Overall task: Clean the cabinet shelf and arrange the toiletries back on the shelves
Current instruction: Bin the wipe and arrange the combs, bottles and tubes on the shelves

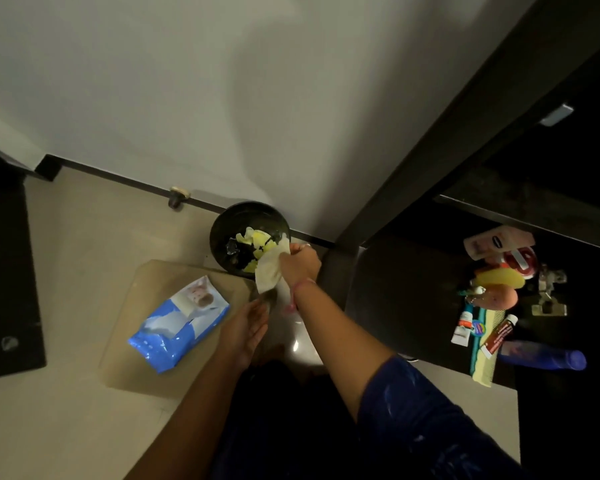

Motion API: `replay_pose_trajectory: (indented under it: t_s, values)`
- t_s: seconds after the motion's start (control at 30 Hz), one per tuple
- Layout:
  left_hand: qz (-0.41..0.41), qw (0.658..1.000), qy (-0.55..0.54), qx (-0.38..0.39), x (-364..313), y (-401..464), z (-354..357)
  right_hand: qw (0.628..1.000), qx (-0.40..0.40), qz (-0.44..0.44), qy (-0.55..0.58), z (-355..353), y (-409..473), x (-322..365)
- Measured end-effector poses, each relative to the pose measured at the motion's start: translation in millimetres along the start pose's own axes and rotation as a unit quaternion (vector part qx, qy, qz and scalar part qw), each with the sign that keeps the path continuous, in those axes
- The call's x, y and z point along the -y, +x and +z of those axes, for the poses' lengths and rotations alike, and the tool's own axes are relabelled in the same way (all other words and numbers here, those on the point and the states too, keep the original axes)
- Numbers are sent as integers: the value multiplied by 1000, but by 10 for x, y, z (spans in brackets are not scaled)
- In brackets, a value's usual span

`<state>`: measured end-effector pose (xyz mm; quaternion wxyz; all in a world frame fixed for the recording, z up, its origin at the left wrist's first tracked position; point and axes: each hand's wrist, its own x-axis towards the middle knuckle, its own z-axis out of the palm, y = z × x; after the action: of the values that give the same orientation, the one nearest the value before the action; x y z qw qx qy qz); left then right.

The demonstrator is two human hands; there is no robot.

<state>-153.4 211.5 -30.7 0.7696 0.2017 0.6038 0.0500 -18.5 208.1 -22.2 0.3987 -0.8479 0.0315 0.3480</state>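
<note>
My right hand (pixel 300 264) grips a crumpled white wipe (pixel 270 273) just above the rim of a black waste bin (pixel 222 225) that holds yellow and white scraps. My left hand (pixel 248 325) hangs below it with loosely spread fingers, holding nothing. A blue pack of wipes (pixel 179 327) lies on a beige stool (pixel 125 362) to the left. On the dark cabinet shelf (pixel 413 306) at the right lie several toiletries: tubes (pixel 462 329), a yellow comb (pixel 482 355), a blue bottle (pixel 548 356), a pink tube (pixel 496 240) and a yellow item (pixel 499 278).
The bin stands on the beige floor against a white wall with a dark skirting (pixel 118 180). A dark upright cabinet frame (pixel 430 161) rises to the right of the bin. A metal hinge (pixel 549 292) sits inside the cabinet. A dark object (pixel 7 289) fills the left edge.
</note>
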Motion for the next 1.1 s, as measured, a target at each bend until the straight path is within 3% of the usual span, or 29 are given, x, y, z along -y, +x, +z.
replay_pose_trajectory:
  t_s: [0.23,0.47,0.63,0.8,0.93,1.1]
  values:
    - [31,998,53,13,-322,161,100,995,16,-83,-57,-54,178,322]
    - [19,986,153,60,-236,153,433,996,-5,-34,-80,-699,-136,-567]
    - [-9,961,252,117,-25,43,700,994,-105,26,32,-1290,-350,-1228]
    - [21,930,335,150,321,-131,1004,958,-234,47,159,-1934,-523,-1563]
    - [-8,876,423,231,604,-420,1386,897,-337,94,271,-2325,-632,-1791]
    - [6,832,486,268,1088,-626,1777,854,-358,150,348,-2669,-714,-2160]
